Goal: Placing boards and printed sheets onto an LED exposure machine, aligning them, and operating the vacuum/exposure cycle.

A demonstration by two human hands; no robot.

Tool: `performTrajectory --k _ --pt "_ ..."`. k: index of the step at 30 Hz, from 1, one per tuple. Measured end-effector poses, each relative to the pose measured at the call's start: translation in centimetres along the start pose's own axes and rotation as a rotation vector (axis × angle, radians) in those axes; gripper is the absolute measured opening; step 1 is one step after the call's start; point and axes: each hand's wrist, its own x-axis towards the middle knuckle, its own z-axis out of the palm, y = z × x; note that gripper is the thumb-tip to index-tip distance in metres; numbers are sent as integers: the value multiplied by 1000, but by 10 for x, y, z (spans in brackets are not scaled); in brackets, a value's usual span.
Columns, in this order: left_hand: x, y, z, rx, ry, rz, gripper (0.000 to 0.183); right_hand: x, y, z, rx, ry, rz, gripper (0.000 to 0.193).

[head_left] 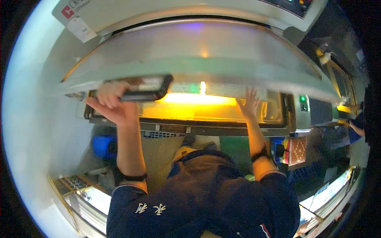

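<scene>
A pale machine cover (198, 65) spans the view above a bed lit bright yellow. My left hand (115, 99) has its fingers curled round the left end of a black, rounded handle (160, 91) along the cover's lower edge; motion blurs it somewhat. Over the right part of the glowing bed (190, 111), my right hand (249, 102) is stretched out with fingers spread and nothing held in it. Whether its fingertips touch the pale strip behind them, I cannot tell.
A dark frame edge (214, 123) runs along the bed's front, close to my body. Right of it sits a control box (303, 107) with a green light. A blue bin (104, 146) stands low left, and a red patterned box (297, 151) low right. Another person's arm (357, 129) shows far right.
</scene>
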Motion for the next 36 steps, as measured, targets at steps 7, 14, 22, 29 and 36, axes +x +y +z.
performTrajectory --k 7,14,22,29,36 --pt "-167 23 -85 260 223 -97 66 -164 -25 -70 594 -208 -311 37" --pt "-255 21 -171 299 1352 -19 63 -247 25 -69 789 -788 -15 35" --pt "-264 22 -174 316 1417 -132 66 -248 37 -30 656 -717 349 39" --pt "-221 50 -152 883 1670 -680 37 -221 -82 126 598 -675 122 47" --pt "-117 159 -188 2235 22 -704 13 -184 -228 204 279 -665 115 44"
